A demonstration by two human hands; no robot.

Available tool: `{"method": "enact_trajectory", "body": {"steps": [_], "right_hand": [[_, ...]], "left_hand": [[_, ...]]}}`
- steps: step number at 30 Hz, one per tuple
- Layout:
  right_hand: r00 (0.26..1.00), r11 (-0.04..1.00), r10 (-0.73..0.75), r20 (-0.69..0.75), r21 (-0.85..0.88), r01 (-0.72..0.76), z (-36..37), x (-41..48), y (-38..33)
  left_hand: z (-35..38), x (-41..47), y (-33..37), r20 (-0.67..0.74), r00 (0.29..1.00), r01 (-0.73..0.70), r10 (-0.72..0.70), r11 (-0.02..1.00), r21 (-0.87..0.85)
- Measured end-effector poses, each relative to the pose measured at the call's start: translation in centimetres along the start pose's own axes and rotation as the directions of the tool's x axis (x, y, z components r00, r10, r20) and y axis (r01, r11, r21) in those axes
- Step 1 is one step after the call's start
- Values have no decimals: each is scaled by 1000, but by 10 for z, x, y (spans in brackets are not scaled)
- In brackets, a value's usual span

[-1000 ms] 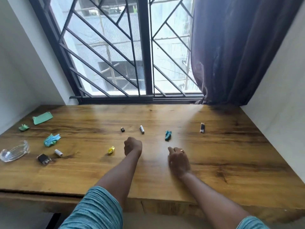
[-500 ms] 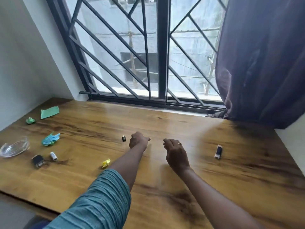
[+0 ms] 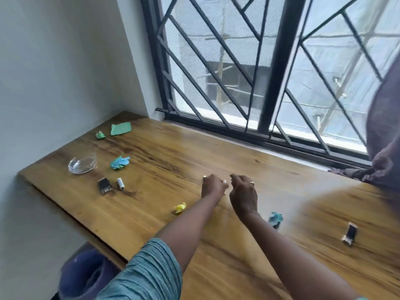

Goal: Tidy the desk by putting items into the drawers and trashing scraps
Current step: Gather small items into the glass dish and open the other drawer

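Barely started; yellow scrap (image 3: 180, 207), blue scrap (image 3: 276, 218), glass dish (image 3: 74, 167) all on tabletop (image 3: 173, 152); left hand (image 3: 213, 187) seems to pinch a white tube (image 3: 224, 181); right hand (image 3: 243, 192) loosely curled, empty.

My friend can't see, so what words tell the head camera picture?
Two hands reach over a wooden desk by a barred window; the left hand pinches a small white tube, the right hand hovers empty. Paper scraps, a glass dish and small gadgets lie scattered.
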State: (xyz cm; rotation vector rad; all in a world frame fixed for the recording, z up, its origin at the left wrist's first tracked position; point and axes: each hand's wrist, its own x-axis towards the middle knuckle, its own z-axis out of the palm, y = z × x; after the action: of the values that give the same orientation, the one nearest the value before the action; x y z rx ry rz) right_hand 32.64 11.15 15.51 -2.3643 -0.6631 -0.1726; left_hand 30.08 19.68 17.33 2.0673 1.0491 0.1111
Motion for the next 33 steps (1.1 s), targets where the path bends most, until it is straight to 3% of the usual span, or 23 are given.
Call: {"method": "enact_trajectory", "body": {"steps": [4, 8, 11, 13, 15, 17, 23, 28, 33], "right_hand": [[986, 978, 105, 131, 164, -126, 31, 11, -73], [947, 869, 212, 241, 397, -295, 67, 15, -156], [876, 736, 277, 395, 499, -457, 112, 16, -215], [802, 592, 322, 503, 554, -585, 140, 18, -244], [722, 435, 314, 617, 582, -687, 157, 12, -277], [676, 364, 288, 679, 575, -733, 166, 6, -311], [682, 445, 247, 689, 545, -711, 212, 17, -370], [767, 656, 243, 594, 481, -581, 253, 46, -403], [830, 886, 114, 545, 323, -334, 302, 78, -423]], "left_hand": [[-56, 5, -41, -60, 998, -34, 27, 992, -118], [-128, 24, -97, -186, 982, -56, 30, 989, -136], [-191, 42, -146, -284, 959, -16, -23, 991, -135], [-227, 52, -177, -319, 945, 11, -67, 985, -173], [-262, 60, -207, -331, 940, 11, -80, 979, -205], [-291, 68, -230, -341, 935, 5, -98, 965, -262], [-347, 99, -275, -407, 884, 89, -230, 937, -337], [-374, 135, -290, -440, 870, 138, -224, 966, -219], [-382, 177, -295, -389, 909, 146, -151, 988, -41]]}}
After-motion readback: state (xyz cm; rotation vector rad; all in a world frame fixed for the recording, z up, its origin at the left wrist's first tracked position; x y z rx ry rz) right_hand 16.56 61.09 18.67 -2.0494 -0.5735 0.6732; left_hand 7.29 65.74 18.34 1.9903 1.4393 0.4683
